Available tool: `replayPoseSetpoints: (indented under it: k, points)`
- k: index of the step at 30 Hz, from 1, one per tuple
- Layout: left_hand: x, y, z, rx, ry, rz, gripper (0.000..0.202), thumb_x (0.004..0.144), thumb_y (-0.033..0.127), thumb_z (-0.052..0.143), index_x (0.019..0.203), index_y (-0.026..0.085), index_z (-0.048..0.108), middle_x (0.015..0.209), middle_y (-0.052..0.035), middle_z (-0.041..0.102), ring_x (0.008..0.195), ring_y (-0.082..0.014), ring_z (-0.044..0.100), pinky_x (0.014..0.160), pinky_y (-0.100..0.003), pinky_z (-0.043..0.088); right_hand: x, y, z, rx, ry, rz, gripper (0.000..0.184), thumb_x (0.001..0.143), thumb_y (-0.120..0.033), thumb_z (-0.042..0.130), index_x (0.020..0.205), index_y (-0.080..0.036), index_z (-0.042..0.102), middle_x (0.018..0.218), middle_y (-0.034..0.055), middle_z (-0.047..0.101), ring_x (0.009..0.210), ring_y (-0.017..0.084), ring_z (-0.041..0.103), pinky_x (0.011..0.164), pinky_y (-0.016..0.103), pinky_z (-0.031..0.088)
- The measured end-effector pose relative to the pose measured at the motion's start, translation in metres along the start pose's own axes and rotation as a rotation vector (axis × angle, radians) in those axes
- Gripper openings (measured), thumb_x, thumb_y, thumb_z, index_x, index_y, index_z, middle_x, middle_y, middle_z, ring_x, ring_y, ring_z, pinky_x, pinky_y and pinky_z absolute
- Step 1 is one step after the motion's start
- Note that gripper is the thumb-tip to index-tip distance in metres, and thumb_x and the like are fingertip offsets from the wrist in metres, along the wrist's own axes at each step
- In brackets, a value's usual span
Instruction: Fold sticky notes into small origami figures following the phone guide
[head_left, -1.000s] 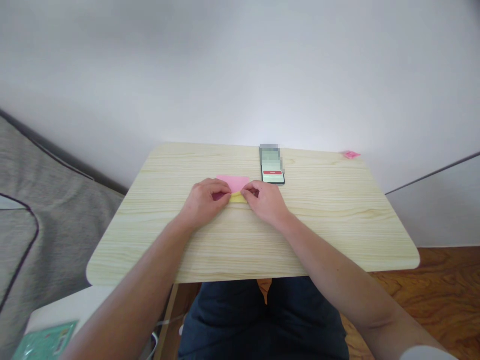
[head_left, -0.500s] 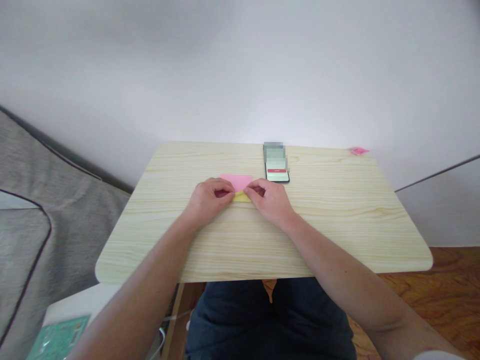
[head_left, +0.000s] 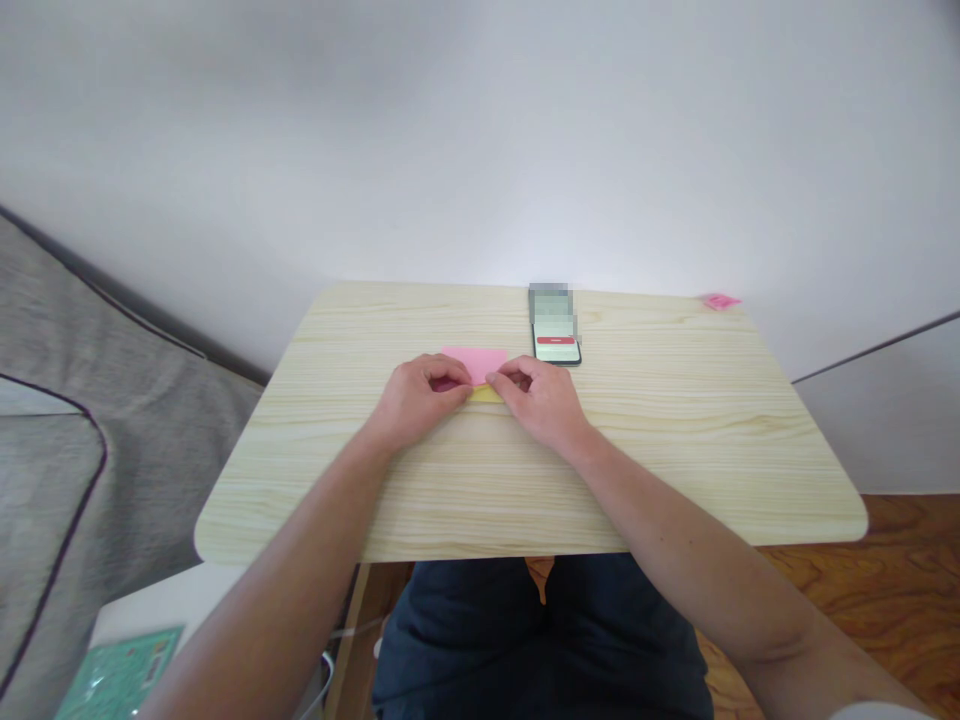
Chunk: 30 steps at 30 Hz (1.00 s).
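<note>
A pink paper lies in the middle of the light wooden table, with a yellow layer showing at its near edge. My left hand pinches the paper's left side with bent fingers. My right hand pinches its right side the same way. The fingertips of both hands almost meet over the near edge, and they hide the lower part of the paper.
A phone with a lit screen lies just beyond my right hand. A small pink scrap sits at the table's far right corner. A grey cushion is to the left, a green packet at the bottom left, wooden floor to the right.
The view has shifted slightly since a second ago. My two hands stay pinched on the paper, with their fingertips drawn a little closer together.
</note>
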<state>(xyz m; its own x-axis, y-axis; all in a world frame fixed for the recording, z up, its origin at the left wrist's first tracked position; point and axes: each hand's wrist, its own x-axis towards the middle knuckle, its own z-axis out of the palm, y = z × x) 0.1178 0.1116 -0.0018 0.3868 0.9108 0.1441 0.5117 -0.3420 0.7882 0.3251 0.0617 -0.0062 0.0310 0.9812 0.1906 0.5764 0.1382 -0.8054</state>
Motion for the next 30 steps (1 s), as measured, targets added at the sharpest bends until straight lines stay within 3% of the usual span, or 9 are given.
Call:
replayPoseSetpoints:
  k: [6, 14, 30]
  points:
    - [0.0015, -0.0016, -0.0014, -0.042, -0.029, 0.007, 0.018, 0.083, 0.038, 0.068, 0.083, 0.021, 0.074, 0.096, -0.0054, 0.076, 0.091, -0.0234, 0.069, 0.087, -0.038, 0.054, -0.0001, 0.0013, 0.0001, 0.005, 0.003, -0.005, 0.016, 0.093, -0.04, 0.067, 0.098, -0.026, 0.074, 0.088, 0.0012, 0.078, 0.078, 0.019, 0.072, 0.076, 0.033, 0.057]
    - [0.003, -0.0042, 0.0003, -0.105, -0.023, -0.011, 0.014, 0.081, 0.033, 0.07, 0.081, 0.02, 0.074, 0.091, -0.0041, 0.074, 0.088, -0.0219, 0.067, 0.086, -0.035, 0.051, -0.0004, -0.0002, 0.0007, 0.01, 0.008, 0.012, 0.02, 0.093, -0.045, 0.067, 0.097, -0.026, 0.074, 0.088, 0.0021, 0.078, 0.08, 0.019, 0.072, 0.077, 0.034, 0.057]
    - [0.0032, -0.0015, 0.001, -0.093, 0.006, -0.034, 0.016, 0.079, 0.034, 0.071, 0.082, 0.019, 0.075, 0.088, -0.0038, 0.075, 0.084, -0.0212, 0.066, 0.081, -0.034, 0.05, -0.0009, 0.002, 0.0003, 0.017, 0.001, -0.009, 0.012, 0.087, -0.033, 0.072, 0.096, -0.025, 0.074, 0.087, 0.001, 0.077, 0.074, 0.017, 0.069, 0.072, 0.032, 0.055]
